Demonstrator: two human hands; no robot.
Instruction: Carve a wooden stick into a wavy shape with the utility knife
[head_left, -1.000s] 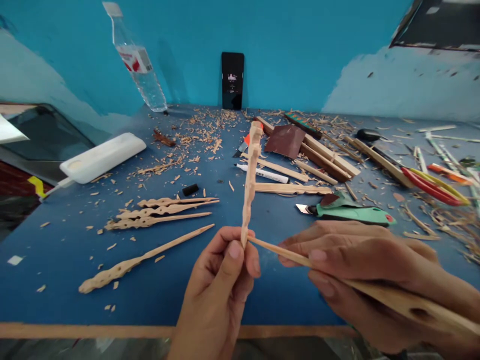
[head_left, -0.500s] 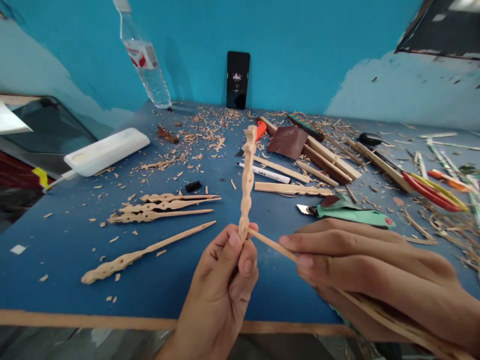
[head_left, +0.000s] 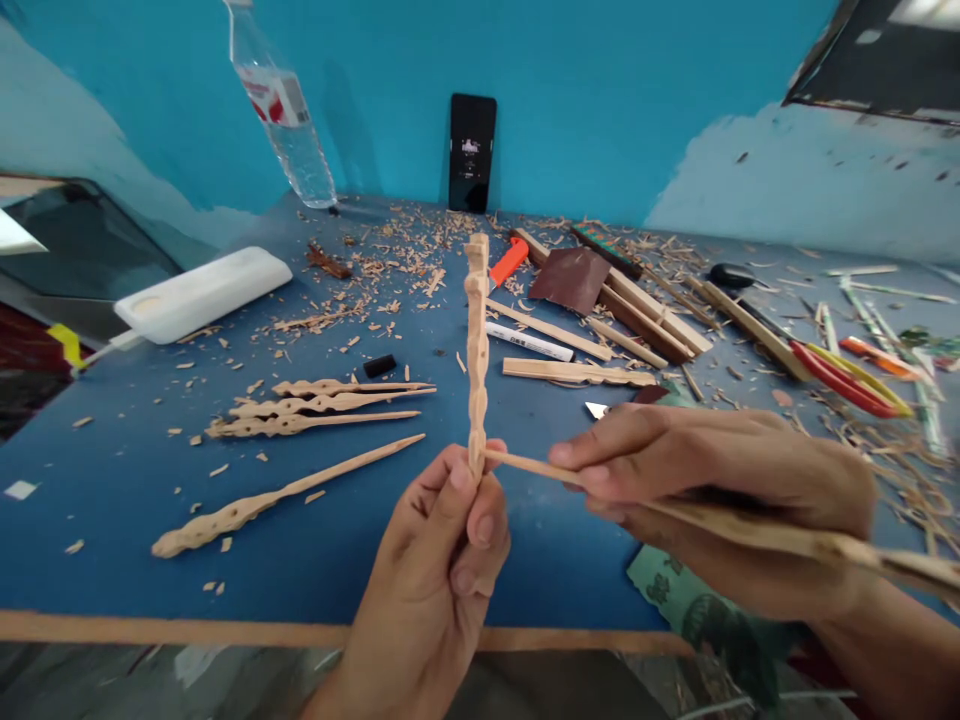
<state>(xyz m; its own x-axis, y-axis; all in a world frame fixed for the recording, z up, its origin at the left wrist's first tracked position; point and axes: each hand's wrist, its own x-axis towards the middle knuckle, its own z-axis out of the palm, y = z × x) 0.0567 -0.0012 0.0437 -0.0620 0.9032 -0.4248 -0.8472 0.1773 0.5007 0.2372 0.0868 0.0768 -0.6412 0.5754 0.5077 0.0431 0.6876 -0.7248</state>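
My left hand pinches the lower end of a carved wooden stick and holds it upright over the blue table. My right hand grips a second, thin pointed stick. Its tip touches the base of the upright stick, right at my left thumb. Several finished carved sticks lie on the table to the left, with one more nearer the front edge.
Wood shavings cover the table's middle. A white case, a water bottle and a black phone stand at the back. Wooden slats, sandpaper, a white marker and red-handled pliers lie right.
The upright stick has tilted from leaning right to nearly vertical. My right hand has risen and now covers the green utility knife. The view has shifted slightly.
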